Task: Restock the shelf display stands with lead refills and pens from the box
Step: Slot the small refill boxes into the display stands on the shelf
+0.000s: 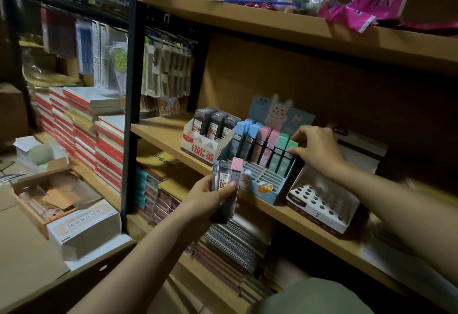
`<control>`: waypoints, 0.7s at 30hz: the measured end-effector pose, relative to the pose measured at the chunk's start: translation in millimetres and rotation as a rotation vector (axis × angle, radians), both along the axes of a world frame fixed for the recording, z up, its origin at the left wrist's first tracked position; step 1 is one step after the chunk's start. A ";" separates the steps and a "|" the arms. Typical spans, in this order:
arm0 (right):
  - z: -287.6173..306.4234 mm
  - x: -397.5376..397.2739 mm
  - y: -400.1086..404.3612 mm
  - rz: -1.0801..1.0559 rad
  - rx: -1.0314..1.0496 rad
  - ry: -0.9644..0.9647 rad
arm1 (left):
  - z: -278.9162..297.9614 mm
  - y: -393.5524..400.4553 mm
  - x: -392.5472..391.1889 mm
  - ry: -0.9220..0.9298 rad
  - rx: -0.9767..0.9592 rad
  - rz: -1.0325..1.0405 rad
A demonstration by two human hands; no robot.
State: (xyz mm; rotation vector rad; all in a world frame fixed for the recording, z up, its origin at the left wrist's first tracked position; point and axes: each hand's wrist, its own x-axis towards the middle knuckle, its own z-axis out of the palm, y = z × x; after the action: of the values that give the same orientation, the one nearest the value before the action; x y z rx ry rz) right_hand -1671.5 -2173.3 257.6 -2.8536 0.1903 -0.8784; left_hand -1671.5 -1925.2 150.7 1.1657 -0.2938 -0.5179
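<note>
On the middle wooden shelf, a blue display stand with a rabbit card at its back is standing between a white stand of dark lead refill cases and a white box with round holes. Its back row is holding refill cases with blue, pink and green caps, while the grid of slots in front is sitting bare. The right hand is reaching over the stand, its thumb and fingertips pinching the rightmost green-capped case at the end of that row, which is standing upright in its slot. The left hand is hovering just in front of the stand's lower left corner, fingers curled round a small bundle of refill cases, one with a pink cap and at least one dark one with a 0.7 label; the exact count is too hard to tell. Down at the left, an open cardboard box is lying beside a white carton, well apart from both hands. Stacks of red-edged notebooks are filling the neighbouring rack, and spiral notebooks are lying on the shelf below.
</note>
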 end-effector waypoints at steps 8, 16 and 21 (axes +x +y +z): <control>3.7 -5.8 13.0 -0.084 -0.101 0.005 | 2.2 0.5 -0.3 -0.067 -0.031 0.015; -9.8 -18.7 87.0 0.220 0.279 0.269 | 9.3 -0.5 -7.2 -0.106 -0.054 -0.102; -15.8 -17.6 90.6 0.262 0.731 0.345 | 13.7 5.1 -9.2 0.031 -0.053 -0.160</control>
State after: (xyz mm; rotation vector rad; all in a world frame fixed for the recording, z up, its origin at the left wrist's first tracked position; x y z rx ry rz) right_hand -1689.2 -2082.6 241.7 -2.2364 0.1322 -0.1883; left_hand -1680.7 -1920.0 164.4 1.0870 -0.3742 -0.6636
